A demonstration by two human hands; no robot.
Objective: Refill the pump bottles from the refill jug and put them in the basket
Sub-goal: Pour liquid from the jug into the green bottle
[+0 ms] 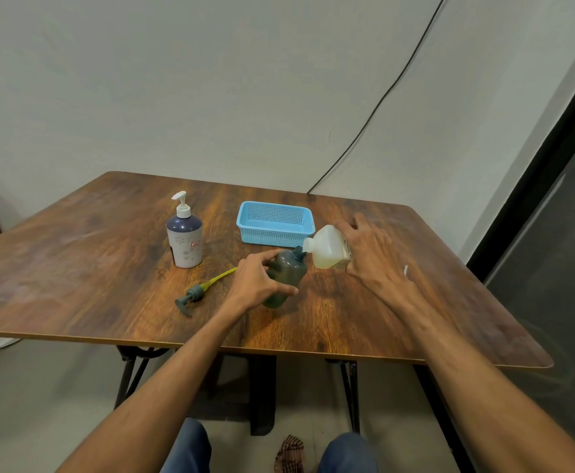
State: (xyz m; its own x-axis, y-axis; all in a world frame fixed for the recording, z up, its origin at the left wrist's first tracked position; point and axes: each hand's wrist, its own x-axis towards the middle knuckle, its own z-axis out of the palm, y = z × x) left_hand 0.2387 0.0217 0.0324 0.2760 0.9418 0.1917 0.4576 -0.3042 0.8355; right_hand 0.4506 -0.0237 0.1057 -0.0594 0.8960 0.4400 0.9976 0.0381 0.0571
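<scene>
The left hand (258, 285) is closing its grip around the dark green bottle (287, 273), thumb lying along the near side and fingers curling over the top, and is holding it tilted with the open neck pointing up and to the right. The bottle is smooth, rounded, smoky plastic with a narrow threaded collar. It is sitting just over the middle of the worktop (74, 268), and whether its base is touching the wood cannot be told. The right hand (371, 254), seen from the back, is wrapping its grip round the body of the refill jug (328, 249). The jug is a squarish translucent white container that is tipping leftward, with pale yellowish liquid pooling along its lower side. Its short round spout is meeting the bottle's neck, though whether anything is flowing cannot be told. A grey-green pump head (190, 297) with a thin yellowish dip tube is lying flat on the wood to the left of the left hand. Behind it a white pump bottle (185, 240) with a dark purple shoulder and a white pump is standing upright. Further back, just beside the jug, a light blue perforated plastic basket (272, 233), rectangular with a rolled rim, is resting on the worktop, whose brown wood grain is showing a dull sheen. In count there are two pump bottles, one jug, one basket and one loose pump head. A black cable (381, 97) is running down the pale wall (176, 80) behind.
</scene>
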